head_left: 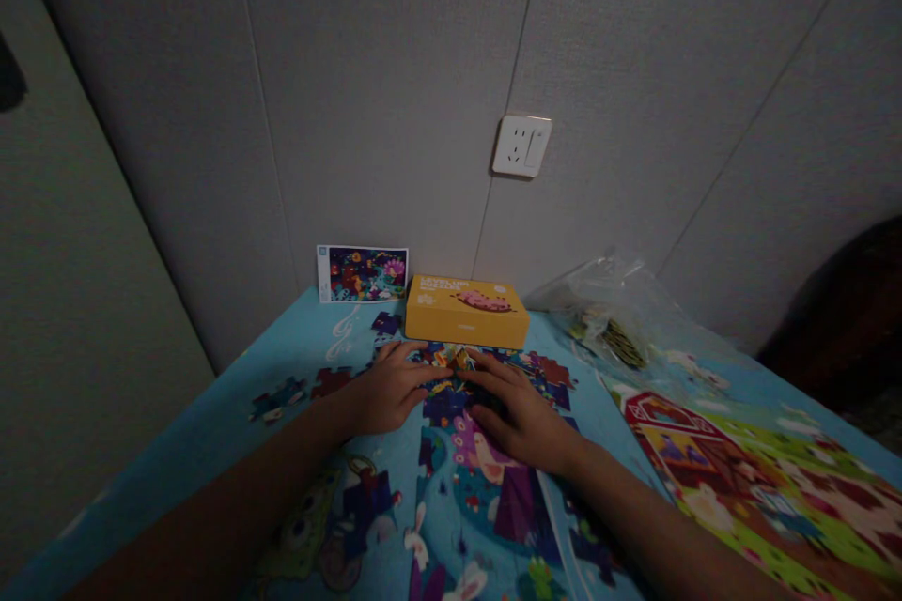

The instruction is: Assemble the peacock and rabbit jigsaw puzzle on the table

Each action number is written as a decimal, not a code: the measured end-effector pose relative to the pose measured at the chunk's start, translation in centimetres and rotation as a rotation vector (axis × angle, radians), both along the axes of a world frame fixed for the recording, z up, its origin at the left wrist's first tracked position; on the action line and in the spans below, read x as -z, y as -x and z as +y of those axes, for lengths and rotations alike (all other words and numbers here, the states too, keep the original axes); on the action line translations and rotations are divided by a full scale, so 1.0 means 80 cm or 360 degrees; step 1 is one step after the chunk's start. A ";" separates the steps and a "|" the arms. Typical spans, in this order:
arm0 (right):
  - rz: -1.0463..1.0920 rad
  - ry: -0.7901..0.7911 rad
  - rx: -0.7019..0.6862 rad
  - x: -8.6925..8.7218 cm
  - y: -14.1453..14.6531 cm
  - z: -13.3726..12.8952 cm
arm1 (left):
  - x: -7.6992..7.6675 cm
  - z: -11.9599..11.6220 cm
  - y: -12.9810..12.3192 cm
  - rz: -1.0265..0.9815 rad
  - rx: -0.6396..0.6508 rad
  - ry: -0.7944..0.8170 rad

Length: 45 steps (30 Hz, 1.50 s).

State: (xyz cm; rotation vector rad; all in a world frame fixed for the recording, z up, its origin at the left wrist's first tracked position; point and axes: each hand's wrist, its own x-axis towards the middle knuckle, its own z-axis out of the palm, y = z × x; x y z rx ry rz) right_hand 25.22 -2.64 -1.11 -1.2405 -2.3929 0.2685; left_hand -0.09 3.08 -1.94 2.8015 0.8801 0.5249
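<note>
A partly assembled jigsaw puzzle [486, 488], dark blue and purple with animal figures, lies on the blue patterned table cover. My left hand [398, 387] rests at its upper left part, fingers stretched to the right. From the other side my right hand [525, 421] reaches in, fingers extended and thumb apart. Between the fingertips of both hands is a brightly coloured puzzle piece [461, 360], seemingly raised at one edge; I cannot tell which fingers touch it. Loose dark pieces [278, 399] lie left of my left hand, and joined pieces [553, 376] show beyond my right hand.
A yellow puzzle box [466, 312] stands behind the puzzle, beside a picture card [363, 275] leaning on the wall. At right are a clear plastic bag [620, 319] with pieces inside and a farm-scene puzzle [754, 488]. More pieces [366, 502] lie near my left forearm.
</note>
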 end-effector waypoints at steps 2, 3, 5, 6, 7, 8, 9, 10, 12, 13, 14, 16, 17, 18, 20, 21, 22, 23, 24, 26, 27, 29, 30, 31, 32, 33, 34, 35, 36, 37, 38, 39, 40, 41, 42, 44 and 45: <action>0.0006 0.0003 -0.0008 0.001 0.000 0.001 | 0.000 0.000 0.000 0.0003 -0.0015 0.0010; 0.0000 0.0007 -0.0006 0.002 0.000 0.001 | 0.000 0.001 0.001 0.0002 -0.0026 0.0013; -0.0015 0.0017 0.0008 0.004 -0.001 0.001 | -0.001 0.000 0.001 -0.0002 -0.0051 0.0023; -0.0016 0.0020 0.0014 0.004 -0.001 0.001 | -0.001 0.000 0.001 -0.0008 -0.0062 0.0026; -0.0009 0.0018 0.0018 0.005 -0.001 0.001 | -0.002 0.000 0.001 -0.0016 -0.0072 0.0028; 0.0002 0.0013 0.0017 0.005 -0.001 0.001 | -0.002 0.001 0.000 -0.0026 -0.0079 0.0031; 0.0016 0.0005 0.0010 0.005 -0.001 0.001 | -0.002 0.001 0.000 -0.0037 -0.0087 0.0036; 0.0029 -0.0004 -0.0006 0.005 -0.001 0.001 | -0.001 0.002 0.000 -0.0051 -0.0096 0.0039; 0.0044 -0.0020 -0.0049 0.005 0.000 0.000 | 0.001 0.003 0.001 -0.0075 -0.0104 0.0038; 0.0049 -0.0028 -0.0074 0.004 0.001 0.000 | 0.002 0.004 0.001 -0.0086 -0.0102 0.0032; 0.0057 -0.0039 -0.0098 0.003 0.001 0.000 | 0.003 0.005 0.001 -0.0096 -0.0099 0.0022; 0.0080 -0.0065 -0.0144 0.002 0.002 -0.001 | 0.004 0.006 0.002 -0.0102 -0.0089 0.0006; 0.0093 -0.0080 -0.0164 0.001 0.002 -0.001 | 0.004 0.006 0.002 -0.0099 -0.0090 0.0002; 0.0102 -0.0094 -0.0183 0.001 0.003 -0.001 | 0.004 0.006 0.002 -0.0094 -0.0095 -0.0002; 0.0114 -0.0114 -0.0210 0.000 0.003 -0.001 | 0.003 0.005 0.002 -0.0083 -0.0108 -0.0013; 0.0118 -0.0122 -0.0217 0.000 0.002 -0.001 | 0.003 0.005 0.002 -0.0085 -0.0110 -0.0023; 0.0123 -0.0132 -0.0222 0.001 0.002 -0.001 | 0.003 0.005 0.002 -0.0090 -0.0109 -0.0033; 0.0129 -0.0141 -0.0227 0.001 0.002 -0.001 | 0.003 0.005 0.002 -0.0096 -0.0104 -0.0042; 0.0135 -0.0152 -0.0231 0.001 0.002 0.000 | 0.003 0.006 0.002 -0.0106 -0.0097 -0.0051; 0.0140 -0.0165 -0.0234 0.001 0.002 0.000 | 0.003 0.006 0.003 -0.0126 -0.0094 -0.0067; 0.0138 -0.0166 -0.0236 0.000 0.002 0.000 | 0.002 0.007 0.003 -0.0131 -0.0099 -0.0074; 0.0133 -0.0162 -0.0243 -0.001 0.003 0.000 | 0.000 0.007 0.003 -0.0129 -0.0106 -0.0075; 0.0135 -0.0162 -0.0249 -0.001 0.003 0.000 | -0.002 0.006 0.002 -0.0123 -0.0105 -0.0070; 0.0139 -0.0163 -0.0257 -0.002 0.004 -0.001 | -0.003 0.006 0.002 -0.0117 -0.0101 -0.0064; 0.0143 -0.0161 -0.0266 -0.002 0.004 -0.001 | -0.005 0.005 0.002 -0.0111 -0.0094 -0.0055; 0.0144 -0.0155 -0.0269 -0.003 0.004 -0.001 | -0.006 0.005 0.001 -0.0107 -0.0091 -0.0048; 0.0142 -0.0144 -0.0262 -0.003 0.004 -0.001 | -0.007 0.004 0.001 -0.0106 -0.0090 -0.0042; 0.0135 -0.0131 -0.0249 -0.003 0.004 -0.001 | -0.008 0.004 0.001 -0.0103 -0.0095 -0.0034; 0.0125 -0.0114 -0.0228 -0.003 0.004 -0.001 | -0.009 0.003 0.001 -0.0098 -0.0102 -0.0026; 0.0112 -0.0093 -0.0203 -0.003 0.003 -0.001 | -0.010 0.003 0.001 -0.0097 -0.0111 -0.0022; 0.0102 -0.0074 -0.0177 -0.003 0.003 -0.002 | -0.011 0.003 0.001 -0.0099 -0.0124 -0.0019; 0.0095 -0.0057 -0.0161 -0.003 0.003 -0.002 | -0.012 0.003 0.002 -0.0105 -0.0136 -0.0017; 0.0091 -0.0044 -0.0151 -0.003 0.002 -0.002 | -0.012 0.003 0.003 -0.0114 -0.0150 -0.0015; 0.0093 -0.0039 -0.0146 -0.003 0.002 -0.002 | -0.012 0.003 0.004 -0.0126 -0.0166 -0.0014; 0.0099 -0.0045 -0.0145 -0.003 0.002 -0.002 | -0.011 0.003 0.004 -0.0138 -0.0182 -0.0015; 0.0112 -0.0069 -0.0154 -0.002 0.002 -0.003 | -0.010 0.004 0.005 -0.0166 -0.0186 -0.0018; 0.0115 -0.0076 -0.0163 -0.002 0.002 -0.004 | -0.008 0.004 0.005 -0.0188 -0.0167 -0.0024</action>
